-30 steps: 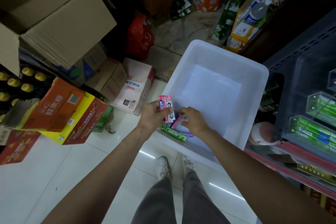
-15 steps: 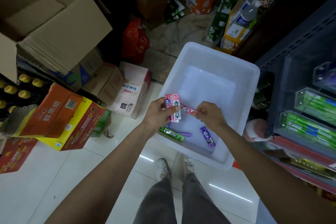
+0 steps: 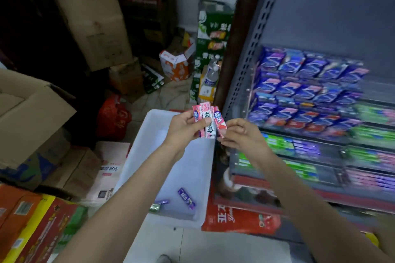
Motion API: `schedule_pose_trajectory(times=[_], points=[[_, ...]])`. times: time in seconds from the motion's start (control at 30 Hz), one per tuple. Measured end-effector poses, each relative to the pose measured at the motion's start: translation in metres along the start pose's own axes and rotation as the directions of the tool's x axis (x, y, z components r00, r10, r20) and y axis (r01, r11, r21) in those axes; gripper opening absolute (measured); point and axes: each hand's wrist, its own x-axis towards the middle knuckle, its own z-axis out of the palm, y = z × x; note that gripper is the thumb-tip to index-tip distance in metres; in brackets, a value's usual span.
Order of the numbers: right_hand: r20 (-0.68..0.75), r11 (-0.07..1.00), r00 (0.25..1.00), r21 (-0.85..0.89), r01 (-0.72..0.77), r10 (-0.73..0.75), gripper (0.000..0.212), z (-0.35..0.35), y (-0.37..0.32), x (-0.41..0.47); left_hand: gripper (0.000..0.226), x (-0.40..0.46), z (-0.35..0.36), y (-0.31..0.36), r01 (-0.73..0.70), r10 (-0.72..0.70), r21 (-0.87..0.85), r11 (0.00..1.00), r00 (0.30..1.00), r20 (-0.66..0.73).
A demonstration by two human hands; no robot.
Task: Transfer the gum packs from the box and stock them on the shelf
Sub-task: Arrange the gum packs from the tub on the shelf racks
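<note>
Holding pink gum packs (image 3: 207, 121) fanned: left hand (image 3: 183, 130) grips, right hand (image 3: 241, 134) pinches rightmost, above white box (image 3: 198, 177).

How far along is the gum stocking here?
Done: the white plastic bin is nearly emptied. In hand: the left hand holds a fan of pink gum packs, and the right hand pinches one. Left: shelving those on the grey shelf, then the purple gum packs remaining.

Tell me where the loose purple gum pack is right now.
In the head view, the purple gum pack lies on the floor of the white bin, near its close end, below the left hand, with smaller packs beside it.
</note>
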Motion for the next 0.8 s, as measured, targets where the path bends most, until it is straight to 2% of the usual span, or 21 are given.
schedule_pose_trajectory(times=[0.1,0.23,0.4,0.63,0.8], points=[[-0.047,0.997,0.997,-0.038,0.062,-0.064,0.018,-0.063,-0.024,-0.024,0.012,-0.004,0.068,0.011,-0.047,0.046,0.016,0.999,0.997,0.061],[-0.079,0.988,0.990,-0.112,0.106,-0.116,0.009,-0.153,-0.048,-0.050,0.011,-0.009,0.163,0.018,-0.103,0.099,0.039,0.994,0.991,0.095],[-0.148,0.989,0.978,-0.060,0.138,-0.145,0.014,-0.257,-0.061,-0.068,0.005,-0.015,0.267,0.021,-0.088,0.085,0.025,0.996,0.992,0.093],[-0.199,0.986,0.966,-0.022,0.166,-0.167,0.015,-0.356,-0.076,-0.068,0.009,0.002,0.351,0.032,-0.103,0.098,0.042,0.994,0.990,0.101],[-0.274,0.978,0.940,-0.108,0.177,-0.200,0.015,-0.401,-0.087,-0.047,0.011,0.035,0.387,0.043,-0.146,0.137,0.061,0.987,0.982,0.128]])
